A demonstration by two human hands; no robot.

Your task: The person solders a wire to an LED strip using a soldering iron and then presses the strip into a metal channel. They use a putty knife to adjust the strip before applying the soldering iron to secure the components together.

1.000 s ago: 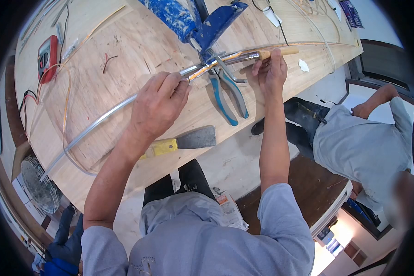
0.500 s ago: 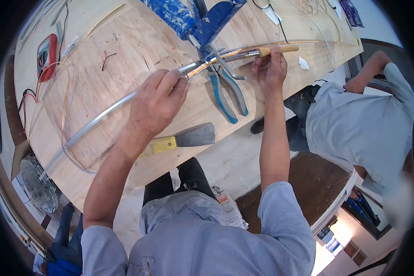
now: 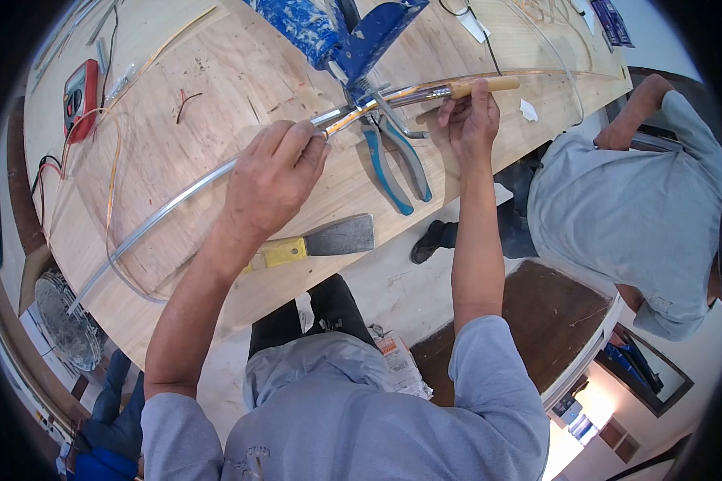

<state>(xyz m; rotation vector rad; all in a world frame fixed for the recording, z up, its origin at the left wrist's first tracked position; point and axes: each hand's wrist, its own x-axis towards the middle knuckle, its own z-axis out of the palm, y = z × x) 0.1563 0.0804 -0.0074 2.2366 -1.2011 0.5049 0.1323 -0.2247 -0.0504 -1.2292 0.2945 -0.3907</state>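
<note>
My left hand [image 3: 274,178] is closed, pinching a long thin metal channel [image 3: 176,200] that curves down to the lower left. An orange-coloured strip [image 3: 346,120] runs along the channel to the right of my fingers. My right hand [image 3: 475,120] is closed around a wooden-handled tool [image 3: 501,82], whose metal shaft points left along the strip; its tip cannot be made out. Between my hands lie pliers [image 3: 397,164] with teal and grey handles, jaws up against the strip. A paint-smeared blue roller [image 3: 301,32] rests just above.
A putty knife [image 3: 337,238] with a yellow handle lies near the front edge of the plywood table [image 3: 176,144]. At the left are a red multimeter [image 3: 80,98] and loose wires. Another person [image 3: 618,192] stands at the right, and a round fan [image 3: 64,321] is at lower left.
My hands and the held things have barely moved. At the right, the other person has shifted, and a dark shoe now shows further left on the floor.
</note>
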